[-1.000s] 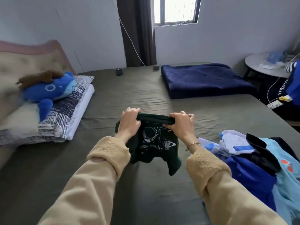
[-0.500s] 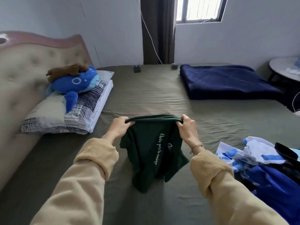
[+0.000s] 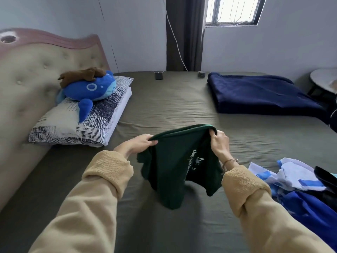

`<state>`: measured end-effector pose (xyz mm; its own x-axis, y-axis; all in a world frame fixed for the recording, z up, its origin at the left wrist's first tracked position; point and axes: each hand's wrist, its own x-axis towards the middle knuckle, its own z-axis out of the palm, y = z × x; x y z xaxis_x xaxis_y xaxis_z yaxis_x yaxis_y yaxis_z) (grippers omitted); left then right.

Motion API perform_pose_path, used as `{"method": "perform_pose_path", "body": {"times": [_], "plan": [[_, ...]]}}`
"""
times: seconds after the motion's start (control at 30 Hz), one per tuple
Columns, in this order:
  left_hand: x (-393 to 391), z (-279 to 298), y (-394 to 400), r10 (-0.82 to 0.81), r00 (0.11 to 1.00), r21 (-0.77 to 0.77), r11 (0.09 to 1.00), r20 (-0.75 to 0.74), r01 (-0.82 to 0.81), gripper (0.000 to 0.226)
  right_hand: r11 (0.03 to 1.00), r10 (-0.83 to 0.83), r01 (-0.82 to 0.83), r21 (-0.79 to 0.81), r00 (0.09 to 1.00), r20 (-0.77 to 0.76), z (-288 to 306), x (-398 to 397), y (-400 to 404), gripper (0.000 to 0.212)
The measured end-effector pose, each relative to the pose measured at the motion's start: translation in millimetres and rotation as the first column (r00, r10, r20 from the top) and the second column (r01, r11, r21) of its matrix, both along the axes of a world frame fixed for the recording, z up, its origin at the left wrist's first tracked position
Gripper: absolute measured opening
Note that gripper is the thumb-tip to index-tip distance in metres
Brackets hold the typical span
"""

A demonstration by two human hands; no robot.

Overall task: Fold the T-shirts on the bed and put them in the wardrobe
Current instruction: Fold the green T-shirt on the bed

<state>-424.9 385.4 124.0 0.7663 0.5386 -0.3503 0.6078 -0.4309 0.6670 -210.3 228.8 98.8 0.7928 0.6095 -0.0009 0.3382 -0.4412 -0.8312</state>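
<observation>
Dark green T-shirt [image 3: 175, 167] held up above the middle of the bed [image 3: 164, 103], top edge stretched between both hands, lower part hanging crumpled with the bottom tip touching or nearly touching the olive sheet. White script lettering visible on the right half of the cloth, too slanted to read. Left hand [image 3: 135, 144] gripping the left end of the top edge, fingers curled over the fabric, thumb under. Right hand [image 3: 219, 143] pinching the right end, fingers bent tight round the bunched hem, thin bracelet at the wrist. Both arms in tan sweatshirt sleeves. To the right, near the bed's edge, heap of unfolded clothes [image 3: 300, 185] in blue, white and black. Far right on the bed, folded navy blanket [image 3: 259, 95]. Far left, patterned pillow [image 3: 76, 123] against a tufted headboard [image 3: 27, 79], blue plush toy [image 3: 89, 90] lying on top. Window [image 3: 233, 10] and dark curtain [image 3: 184, 33] on the back wall.
</observation>
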Motion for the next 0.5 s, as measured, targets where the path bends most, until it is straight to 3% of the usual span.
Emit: {"method": "perform_pose_path", "body": {"times": [0.07,0.17,0.3,0.4,0.5], "plan": [[2.0,-1.1,-1.8,0.078,0.993,-0.010,0.997,0.085,-0.077,0.031,0.999,0.029,-0.028,0.032,0.999,-0.028,-1.0,0.7,0.3,0.035],[3.2,1.0,-2.4,0.218,0.924,0.021,0.972,0.314,-0.236,0.028,0.994,0.090,-0.089,0.058,0.996,-0.017,0.2,1.4,-1.7,0.032],[-3.4,10.6,9.2,0.395,0.771,0.182,0.822,0.499,-0.539,0.019,0.941,0.337,-0.337,0.011,0.941,-0.020,3.1,5.1,-8.6,0.022],[-8.2,14.7,16.5,0.521,0.667,0.207,0.684,0.533,-0.699,0.020,0.817,0.545,-0.508,-0.272,0.835,0.077,2.9,3.6,-8.3,0.028],[-9.0,18.0,20.7,0.650,0.500,0.090,0.557,0.572,-0.826,0.026,0.647,0.573,-0.419,-0.637,0.818,0.043,-6.6,-1.3,-2.3,0.037]]}}
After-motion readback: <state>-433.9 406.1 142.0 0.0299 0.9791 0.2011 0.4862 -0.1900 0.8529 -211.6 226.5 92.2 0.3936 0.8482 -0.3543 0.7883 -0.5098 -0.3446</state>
